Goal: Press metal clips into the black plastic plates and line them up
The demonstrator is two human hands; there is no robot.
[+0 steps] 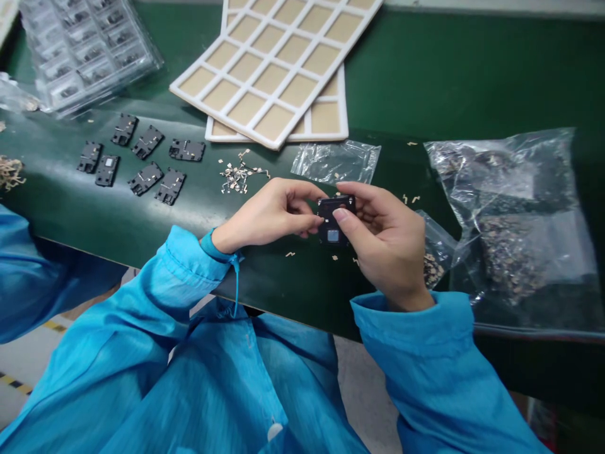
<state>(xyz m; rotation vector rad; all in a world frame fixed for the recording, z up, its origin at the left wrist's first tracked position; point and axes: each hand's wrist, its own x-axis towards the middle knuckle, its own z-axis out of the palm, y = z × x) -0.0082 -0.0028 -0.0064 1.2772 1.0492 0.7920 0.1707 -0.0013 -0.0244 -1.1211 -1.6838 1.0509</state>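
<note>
A flat black plastic part (331, 224) with a small bluish-white square near its lower edge is held up over the green table. My right hand (390, 239) grips it from the right, thumb on its face and fingers behind. At its left edge is my left hand (278, 211), thumb and forefinger pinched together by the part; whether a tiny piece is between the fingertips is too small to tell. Left of my hands lies a small pile of thin metal pieces (236, 176). Several similar black parts (146, 178) rest farther left.
White-framed trays with tan cells (265, 69) overlap at the back. A clear compartment tray (89, 50) stands back left. Flat plastic bag (338, 161) lies behind my hands; bags of small pieces (515, 252) lie right. Another person's blue sleeve (38, 271) is at left.
</note>
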